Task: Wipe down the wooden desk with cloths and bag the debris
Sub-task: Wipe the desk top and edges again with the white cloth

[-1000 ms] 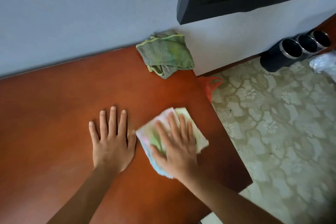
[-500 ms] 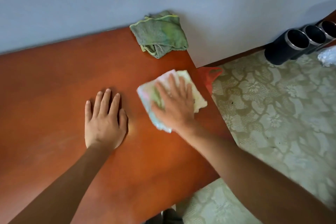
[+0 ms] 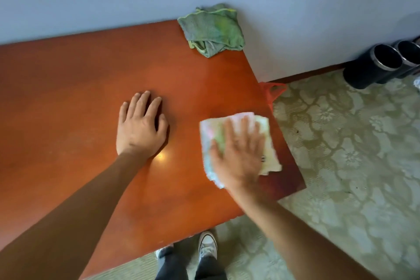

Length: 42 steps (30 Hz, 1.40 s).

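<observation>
Right hand, fingers flat, presses pastel cloth against worktop to wipe. Left hand, released, lies flat beside it, apparently bracing.

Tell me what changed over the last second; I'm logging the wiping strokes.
The right hand slid the pale cloth from near the left hand, up toward the green cloth, then out to the desk's right edge, pressing it flat throughout. The left hand stayed flat on the wood. The green cloth stayed at the back corner and the red bag beside the desk, untouched.
</observation>
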Available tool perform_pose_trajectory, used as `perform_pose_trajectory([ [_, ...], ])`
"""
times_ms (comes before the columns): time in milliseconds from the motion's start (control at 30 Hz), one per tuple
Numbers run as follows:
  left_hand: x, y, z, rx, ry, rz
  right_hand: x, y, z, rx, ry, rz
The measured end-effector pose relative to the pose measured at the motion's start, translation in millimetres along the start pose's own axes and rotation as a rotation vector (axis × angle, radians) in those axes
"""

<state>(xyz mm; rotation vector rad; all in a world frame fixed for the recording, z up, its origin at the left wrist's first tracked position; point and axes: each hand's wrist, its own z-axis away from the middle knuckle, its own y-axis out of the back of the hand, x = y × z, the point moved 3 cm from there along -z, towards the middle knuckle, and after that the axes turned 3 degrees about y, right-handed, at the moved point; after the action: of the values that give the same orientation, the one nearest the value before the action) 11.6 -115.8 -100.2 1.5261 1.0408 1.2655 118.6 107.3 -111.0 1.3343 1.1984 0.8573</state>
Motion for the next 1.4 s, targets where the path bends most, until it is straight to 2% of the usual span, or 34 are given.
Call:
perform_pose_trajectory([
  [67, -5.9, -1.0, -2.6, 0.054, -0.002, 0.14, -69.5, -3.4, 26.6, 0.053, 0.175, -0.118],
  [133, -15.7, 3.4, 4.6, 0.097, 0.03, 0.314, -114.1, 0.2, 61.7, -0.037, 0.326, -0.18],
  [200, -23.7, 12.2, 26.1, 0.106, 0.028, 0.363, -112.5, 7.9, 86.6, -0.107, 0.494, -0.196],
  [267, -35.7, 20.3, 64.6, 0.091, -0.036, 0.239, -71.8, 12.7, 91.7, -0.11, 0.574, -0.185],
  [367, -66.2, 33.9, 126.6, 0.017, 0.007, 0.009, 5.8, 22.1, 74.6, -0.15, 0.342, -0.053],
  [467, -83.2, 35.7, 154.2, -0.085, 0.048, -0.031, 13.7, 16.1, 69.2, -0.213, 0.051, 0.055],
  [533, -85.7, 36.9, 156.2, -0.046, 0.081, 0.16, -32.5, 9.7, 74.0, -0.142, -0.064, 0.027],
  [567, -89.8, 39.6, 156.3, -0.005, 0.148, 0.324, -64.7, 7.8, 79.2, -0.104, -0.05, 0.002],
  [667, -102.7, 58.9, 155.3, 0.085, 0.37, 0.777, -157.3, 3.3, 108.0, -0.062, 0.137, -0.105],
  [733, -106.4, 71.4, 155.5, 0.072, 0.486, 0.922, -197.4, 7.0, 136.7, -0.127, 0.355, -0.149],
  [767, -106.0, 77.4, 156.8, 0.062, 0.489, 0.9, -205.6, 10.6, 153.6, -0.187, 0.479, -0.143],
  [833, -105.6, 81.5, 164.1, 0.036, 0.36, 0.759, -188.6, 14.4, 170.8, -0.215, 0.67, -0.15],
  [900, -104.0, 76.9, 177.0, -0.015, 0.182, 0.627, -135.3, 14.0, 159.1, -0.197, 0.698, -0.104],
  [933, -101.7, 72.6, 182.1, -0.049, 0.078, 0.557, -100.6, 13.2, 144.9, -0.183, 0.615, -0.056],
  [1033, -94.8, 56.2, 188.5, -0.068, -0.194, 0.31, -4.7, 18.1, 86.6, -0.194, 0.191, 0.088],
  [1100, -91.4, 49.2, 185.8, -0.03, -0.231, 0.216, 8.8, 20.0, 57.6, -0.219, -0.083, 0.102],
  [1167, -87.0, 45.0, 180.1, 0.011, -0.247, 0.166, -23.5, 13.9, 35.0, -0.18, -0.255, 0.067],
  [1233, -84.1, 42.6, 172.3, 0.04, -0.254, 0.146, -81.5, 3.3, 24.0, -0.121, -0.149, 0.038],
  [1300, -86.8, 41.6, 161.4, 0.087, -0.188, 0.126, -137.7, -6.5, 32.0, -0.124, 0.115, 0.025],
  [1400, -92.5, 40.4, 146.8, 0.131, 0.083, 0.099, -157.8, -2.6, 55.4, -0.233, 0.499, -0.046],
])
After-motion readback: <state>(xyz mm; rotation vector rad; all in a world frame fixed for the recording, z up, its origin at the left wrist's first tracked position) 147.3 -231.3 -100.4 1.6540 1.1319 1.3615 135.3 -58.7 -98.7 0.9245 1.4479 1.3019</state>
